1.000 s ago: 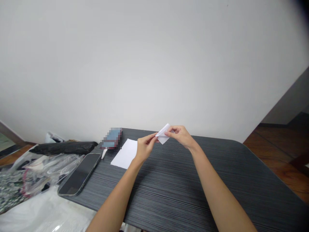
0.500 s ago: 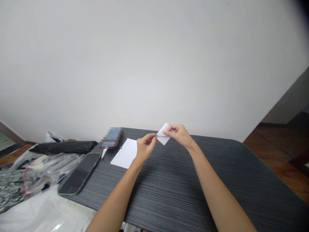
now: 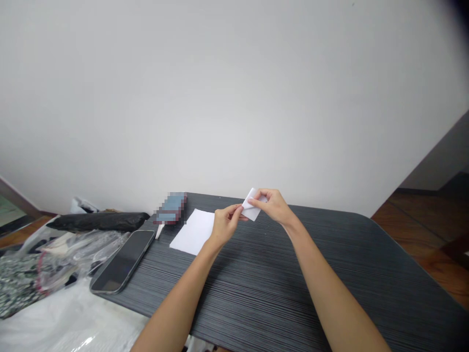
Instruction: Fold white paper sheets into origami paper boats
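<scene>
Both hands hold a small folded white paper (image 3: 251, 211) in the air above the far part of the dark striped table (image 3: 278, 288). My left hand (image 3: 224, 226) pinches its left edge between thumb and fingers. My right hand (image 3: 273, 205) grips its upper right side, fingers curled over the fold. A flat white sheet (image 3: 192, 232) lies on the table just left of my left hand.
A dark phone (image 3: 123, 261) lies face up near the table's left edge. A blurred blue-and-red box (image 3: 171, 208) sits at the back by the wall. Clear plastic bags (image 3: 69, 254) and a black bundle (image 3: 98, 221) lie to the left. Wooden floor shows on the right.
The hands have drawn closer together and the folded paper looks smaller and more tightly folded. The view has shifted slightly.
</scene>
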`<state>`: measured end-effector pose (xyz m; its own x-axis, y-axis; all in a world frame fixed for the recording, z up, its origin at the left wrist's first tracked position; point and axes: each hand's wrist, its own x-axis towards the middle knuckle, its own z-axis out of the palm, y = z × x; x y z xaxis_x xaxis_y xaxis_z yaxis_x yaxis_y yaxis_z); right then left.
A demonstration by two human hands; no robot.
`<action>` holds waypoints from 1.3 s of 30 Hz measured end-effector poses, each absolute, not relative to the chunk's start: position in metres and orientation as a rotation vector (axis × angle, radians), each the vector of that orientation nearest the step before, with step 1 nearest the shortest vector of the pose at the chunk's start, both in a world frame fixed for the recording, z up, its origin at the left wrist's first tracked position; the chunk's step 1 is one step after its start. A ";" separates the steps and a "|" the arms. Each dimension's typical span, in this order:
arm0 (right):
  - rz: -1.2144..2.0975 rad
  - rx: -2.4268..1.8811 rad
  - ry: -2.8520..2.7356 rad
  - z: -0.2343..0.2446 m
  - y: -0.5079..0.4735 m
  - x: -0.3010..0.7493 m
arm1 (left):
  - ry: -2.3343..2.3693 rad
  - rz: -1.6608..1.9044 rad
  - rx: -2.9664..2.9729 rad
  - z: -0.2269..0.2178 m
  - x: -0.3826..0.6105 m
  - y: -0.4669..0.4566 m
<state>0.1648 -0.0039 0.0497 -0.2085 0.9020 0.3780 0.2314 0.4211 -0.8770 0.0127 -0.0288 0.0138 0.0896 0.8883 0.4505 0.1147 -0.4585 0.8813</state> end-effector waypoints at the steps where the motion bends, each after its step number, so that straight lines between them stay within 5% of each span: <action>1: 0.848 -1.004 -1.699 0.050 -0.004 0.164 | 0.994 1.434 1.665 0.014 0.013 -0.029; 10: 0.779 -1.085 -1.745 0.048 -0.004 0.162 | 0.880 1.387 1.476 0.014 0.017 -0.030; 19: 1.220 -0.851 -1.583 0.043 -0.003 0.171 | 0.886 1.345 1.401 0.019 0.017 -0.032; 27: 1.265 -0.754 -1.631 0.046 -0.006 0.176 | 0.874 1.301 1.405 0.019 0.014 -0.028; 39: 1.520 -0.808 -1.725 0.046 -0.007 0.186 | 1.112 1.161 2.616 0.016 -0.007 -0.027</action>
<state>0.1861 -0.0065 0.0456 -0.5684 0.8174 0.0938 0.0100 0.1208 -0.9926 -0.0074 -0.0269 0.0156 0.4522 0.6432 0.6179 0.5895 -0.7354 0.3342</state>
